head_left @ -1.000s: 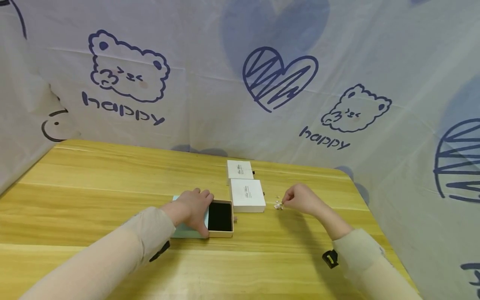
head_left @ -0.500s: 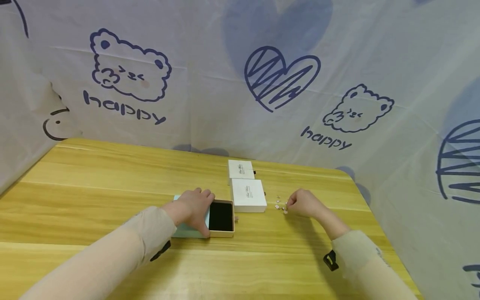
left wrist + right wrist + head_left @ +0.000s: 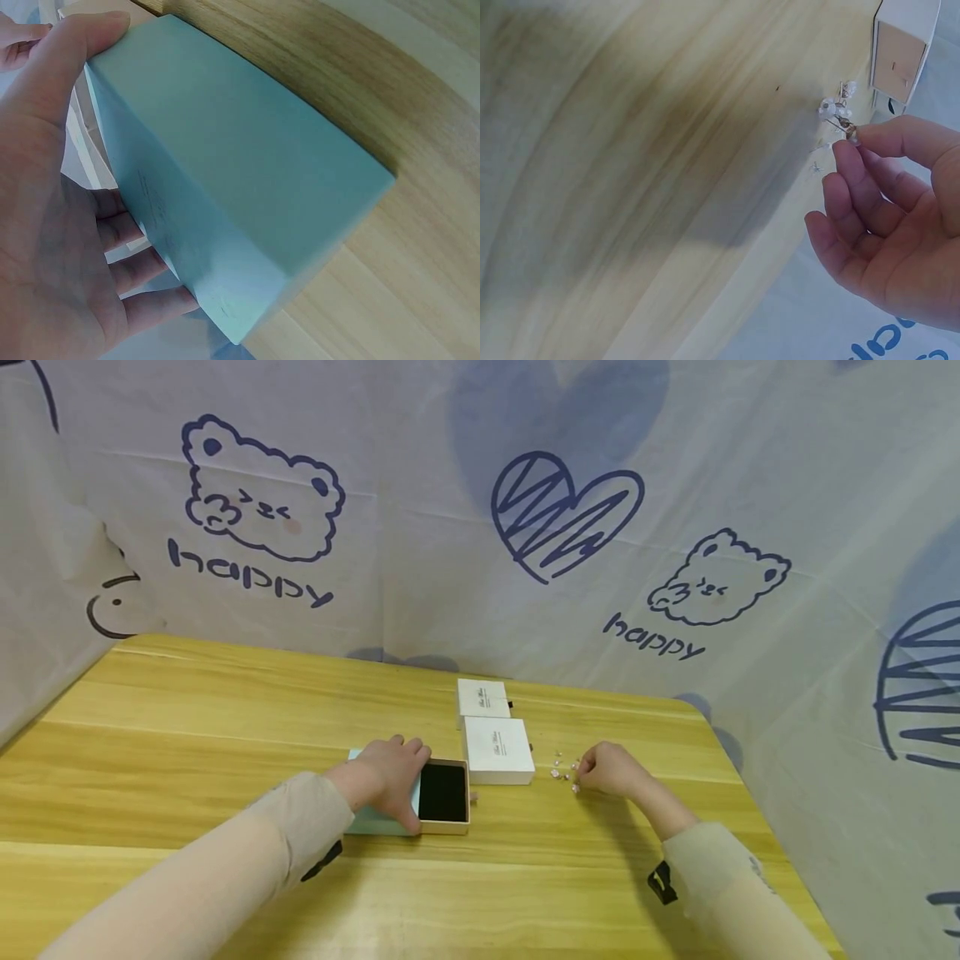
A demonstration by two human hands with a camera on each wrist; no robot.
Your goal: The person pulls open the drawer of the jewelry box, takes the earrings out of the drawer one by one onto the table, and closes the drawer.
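My left hand (image 3: 386,777) grips a light-blue sliding gift box (image 3: 217,142), thumb on its near side and fingers over the far side. Its drawer (image 3: 444,793), lined in black, is pulled partly out to the right. At the right my right hand (image 3: 611,768) pinches a small shiny earring (image 3: 850,133) between thumb and index finger, just over the tabletop. Several more small sparkling earrings (image 3: 556,773) lie scattered beside the fingertips. Their exact shapes are too small to tell.
Two white lidded boxes with printed lettering stand behind the drawer: a larger white box (image 3: 498,750) and a smaller white box (image 3: 482,698) behind it. The wooden table (image 3: 225,718) ends at a printed cloth backdrop (image 3: 420,527).
My right hand has shifted slightly to the right, and the small earrings have gone from one clump to a looser spread. The left hand and the blue box stay put.
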